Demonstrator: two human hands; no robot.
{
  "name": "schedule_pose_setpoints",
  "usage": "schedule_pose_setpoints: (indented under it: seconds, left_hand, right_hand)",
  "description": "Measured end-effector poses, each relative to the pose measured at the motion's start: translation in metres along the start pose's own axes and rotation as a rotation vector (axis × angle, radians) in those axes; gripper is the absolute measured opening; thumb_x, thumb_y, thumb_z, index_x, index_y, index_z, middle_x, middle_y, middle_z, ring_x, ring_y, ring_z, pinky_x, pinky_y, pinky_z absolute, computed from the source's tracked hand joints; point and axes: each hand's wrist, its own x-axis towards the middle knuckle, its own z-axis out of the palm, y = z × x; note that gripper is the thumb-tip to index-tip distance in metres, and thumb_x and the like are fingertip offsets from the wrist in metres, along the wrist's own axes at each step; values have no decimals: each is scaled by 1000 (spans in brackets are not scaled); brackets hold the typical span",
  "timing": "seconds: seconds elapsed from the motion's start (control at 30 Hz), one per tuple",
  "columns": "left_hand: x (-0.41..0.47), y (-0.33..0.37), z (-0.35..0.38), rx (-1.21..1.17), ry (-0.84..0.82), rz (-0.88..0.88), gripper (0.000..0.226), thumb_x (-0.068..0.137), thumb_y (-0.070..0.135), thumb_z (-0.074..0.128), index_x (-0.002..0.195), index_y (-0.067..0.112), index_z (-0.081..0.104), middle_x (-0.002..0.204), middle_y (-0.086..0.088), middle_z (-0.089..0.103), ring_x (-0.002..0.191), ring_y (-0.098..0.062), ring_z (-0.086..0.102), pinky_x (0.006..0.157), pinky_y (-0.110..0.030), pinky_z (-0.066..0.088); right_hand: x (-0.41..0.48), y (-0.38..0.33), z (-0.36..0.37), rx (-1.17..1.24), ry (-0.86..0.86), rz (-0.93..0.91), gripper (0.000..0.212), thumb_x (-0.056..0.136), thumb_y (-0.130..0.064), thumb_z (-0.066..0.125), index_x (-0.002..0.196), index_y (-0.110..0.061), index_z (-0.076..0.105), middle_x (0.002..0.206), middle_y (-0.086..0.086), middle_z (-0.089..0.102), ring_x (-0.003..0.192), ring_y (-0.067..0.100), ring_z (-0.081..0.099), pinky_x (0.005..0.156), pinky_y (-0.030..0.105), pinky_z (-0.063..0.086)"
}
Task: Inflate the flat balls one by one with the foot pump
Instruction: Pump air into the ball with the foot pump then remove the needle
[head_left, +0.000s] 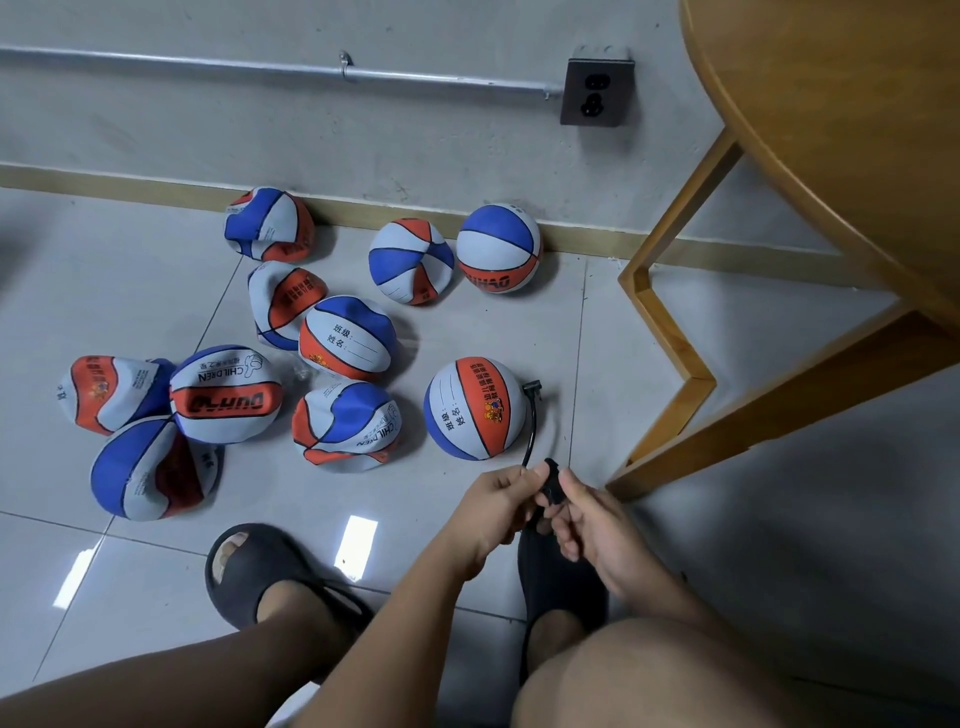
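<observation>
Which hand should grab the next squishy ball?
Probably the left hand: the nearest flat ball lies to its left, while the right hand sits farther away beside the table leg. Both hands are holding the black pump piece now.

- Grey wall (311, 130) ahead of me, scuffed in spots.
- Metal conduit (208, 61) runs along it to a dark double socket (596, 93).
- Tan skirting (104, 179) at wall foot.
- Pale glossy floor tiles (130, 270) w/ bright light patches (356, 540) reflected close to me.
- Round wooden table (831, 130) on my right, angled leg (670, 291) down to floor.
</observation>
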Motion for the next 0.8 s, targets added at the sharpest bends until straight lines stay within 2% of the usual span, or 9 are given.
schedule_pose_setpoints:
  seconds: [0.13,0.2,0.27,0.4,0.47,0.53,0.6,0.67,0.8]
  left_hand:
    - [3,-19,-1,110,58,-57,49,101,58,66,88,11,63,58,9,52,53,-10,37,50,-22,32]
    - [9,-26,1,217,107,-66,54,101,60,65,90,7,63,58,15,59,59,-9,48,61,-25,43]
    - [14,-30,6,327,145,-74,49,102,59,63,89,12,64,62,19,67,71,-11,58,73,-32,49]
    - [17,-27,15,434,170,-72,41,106,52,58,88,16,65,73,11,73,85,-19,69,82,-36,56]
    - [11,-21,14,424,151,-68,40,106,48,59,85,15,64,72,10,72,80,-19,68,76,-35,54]
    - [2,-7,9,304,92,-50,39,106,47,61,82,16,60,67,8,67,64,-14,56,58,-27,44]
    - [-5,13,6,147,21,-18,37,104,45,65,80,17,58,68,-5,59,56,-15,44,49,-23,33]
    - [-8,32,3,48,-19,33,38,102,42,69,77,17,55,70,-11,50,54,-17,37,46,-22,29]
    - [-10,41,1,65,-57,78,41,103,38,70,72,17,54,73,-14,49,53,-18,36,45,-21,29]
  right_hand:
    - [6,21,-13,-94,32,42,69,99,-63,64,93,6,66,67,13,48,52,21,39,51,33,31]
    - [9,29,-17,-165,44,46,60,101,-59,61,90,-1,69,66,12,49,52,21,40,50,32,31]
    - [12,33,-19,-228,65,44,53,103,-56,60,87,-6,68,63,9,50,52,21,41,49,31,31]
    - [16,30,-22,-271,59,22,44,108,-44,61,80,-10,61,64,10,51,54,23,42,50,34,32]
    - [12,21,-20,-278,44,9,42,108,-43,63,78,-13,59,66,11,53,56,24,43,52,36,33]
    - [6,5,-15,-232,32,-20,38,108,-41,63,83,-12,63,66,12,54,55,23,43,52,35,33]
    - [-1,-13,-9,-160,10,-82,38,108,-41,63,90,-8,63,66,15,50,54,22,42,53,35,32]
    - [-6,-26,-6,-110,-8,-158,42,108,-43,62,92,-4,59,66,14,47,54,23,40,55,37,32]
    - [-11,-26,-5,-51,-15,-191,46,108,-45,62,92,-2,54,67,14,43,55,23,36,57,39,31]
